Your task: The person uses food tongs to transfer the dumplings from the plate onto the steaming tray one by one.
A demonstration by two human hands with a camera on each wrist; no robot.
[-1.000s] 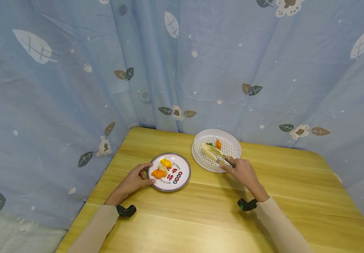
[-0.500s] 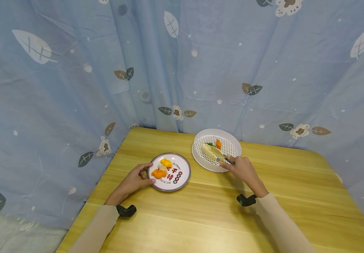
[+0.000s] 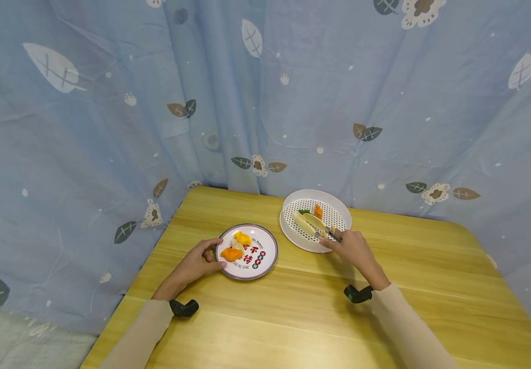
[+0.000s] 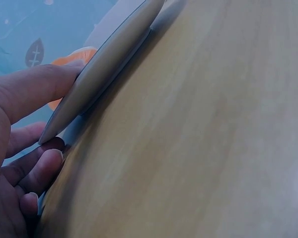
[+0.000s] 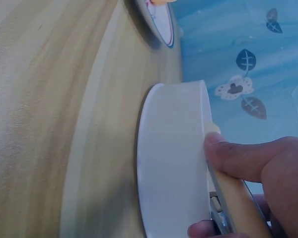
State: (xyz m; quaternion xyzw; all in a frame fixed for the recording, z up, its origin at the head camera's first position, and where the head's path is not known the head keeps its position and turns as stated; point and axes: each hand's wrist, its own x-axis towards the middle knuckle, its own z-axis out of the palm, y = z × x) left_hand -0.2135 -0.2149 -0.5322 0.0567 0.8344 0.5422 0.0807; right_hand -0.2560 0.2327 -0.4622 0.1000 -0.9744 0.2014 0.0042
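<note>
My left hand (image 3: 196, 264) holds the near-left rim of a round white plate (image 3: 267, 253), thumb and fingers on its edge. On the plate lie a yellow piece (image 3: 242, 238), an orange piece (image 3: 231, 254) and a pale piece between them. My right hand (image 3: 356, 251) grips a pair of tongs (image 3: 314, 221), whose beige ends reach into a round white steamer basket (image 5: 171, 158) with a perforated floor. A long pale food piece (image 3: 302, 224) lies at the tong ends. Beyond it are a green piece (image 3: 304, 211) and an orange piece (image 3: 318, 210).
Both dishes stand on a wooden table (image 3: 265, 318), the basket back and to the right of the plate. A blue patterned curtain (image 3: 316, 102) hangs behind the table and along its left side. Black wrist devices (image 3: 184, 308) sit on both wrists.
The tongs and pale piece have shifted slightly in the basket, and more of the green piece shows. The left hand and plate have stayed put.
</note>
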